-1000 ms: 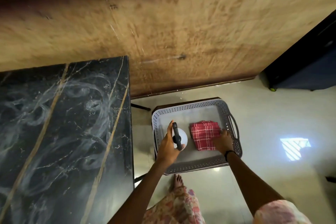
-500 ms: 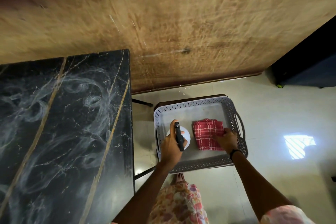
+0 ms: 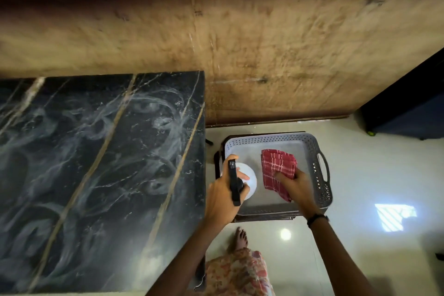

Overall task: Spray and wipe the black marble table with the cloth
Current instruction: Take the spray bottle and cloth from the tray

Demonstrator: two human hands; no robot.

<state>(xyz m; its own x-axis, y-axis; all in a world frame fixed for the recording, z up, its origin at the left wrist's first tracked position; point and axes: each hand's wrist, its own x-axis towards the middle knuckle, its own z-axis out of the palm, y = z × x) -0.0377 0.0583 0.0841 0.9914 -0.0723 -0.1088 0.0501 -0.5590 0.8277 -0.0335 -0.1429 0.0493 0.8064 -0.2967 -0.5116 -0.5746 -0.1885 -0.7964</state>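
2 hands (image 3: 222,196) (image 3: 296,186), 1 spray bottle (image 3: 245,181), 1 cloth (image 3: 276,169) (in tray (image 3: 319,175))

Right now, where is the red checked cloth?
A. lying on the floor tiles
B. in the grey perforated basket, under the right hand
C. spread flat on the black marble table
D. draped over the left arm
B: the red checked cloth lies in the grey perforated basket, with the right hand gripping its near edge.

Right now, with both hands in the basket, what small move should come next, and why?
Probably lift both out toward the black marble table: the left hand grips the spray bottle, the right hand pinches the red cloth, both still over the basket.
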